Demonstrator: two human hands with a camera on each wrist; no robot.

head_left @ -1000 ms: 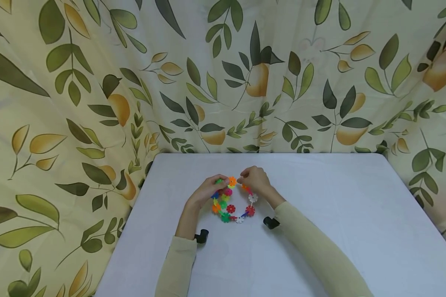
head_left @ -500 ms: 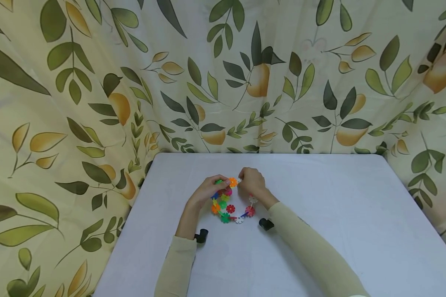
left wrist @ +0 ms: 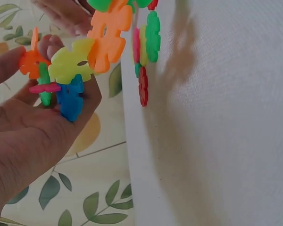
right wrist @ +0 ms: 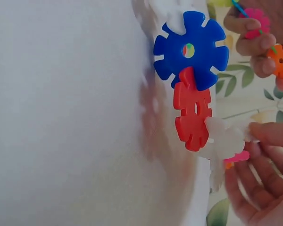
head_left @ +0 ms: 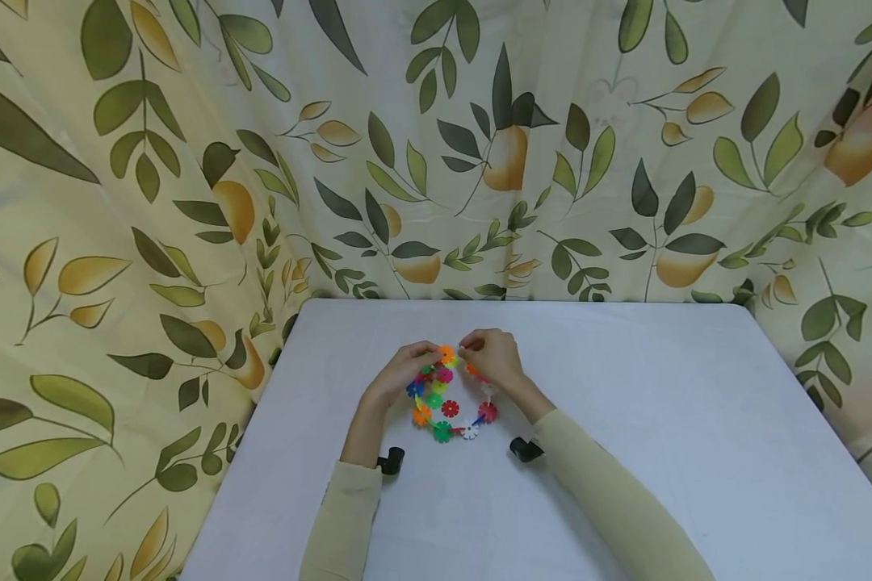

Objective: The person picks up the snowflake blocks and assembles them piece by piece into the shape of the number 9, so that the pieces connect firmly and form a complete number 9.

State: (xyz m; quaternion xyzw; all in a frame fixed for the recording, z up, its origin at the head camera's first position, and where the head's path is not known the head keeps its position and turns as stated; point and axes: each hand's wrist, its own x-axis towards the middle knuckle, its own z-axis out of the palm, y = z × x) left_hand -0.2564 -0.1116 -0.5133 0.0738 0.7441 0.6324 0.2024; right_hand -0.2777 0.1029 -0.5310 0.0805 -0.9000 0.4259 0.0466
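A ring of linked plastic snowflake discs (head_left: 442,432) in several colours hangs between the two hands. On its left side, my left hand (head_left: 398,373) pinches an orange disc (left wrist: 33,63) between thumb and fingers; yellow and blue discs (left wrist: 71,101) lie against its palm. Opposite it, my right hand (head_left: 496,357) pinches a small white piece (right wrist: 251,133) at thumb and fingertip. Close by in the right wrist view are a white disc (right wrist: 224,141), a red disc (right wrist: 193,113) and a blue disc (right wrist: 191,51), linked in a row. At the top of the ring, the two hands' fingertips are close together.
The ring is over a table with a white cloth (head_left: 625,420). Within its outline show a red disc (head_left: 450,409) and a green one (head_left: 433,400). A leaf-patterned curtain (head_left: 436,161) stands behind the table's back edge and at both sides.
The right hand first moved in over the ring's right side, then drew slightly back, uncovering orange and pink pieces. The left hand and its orange disc shifted slightly left.
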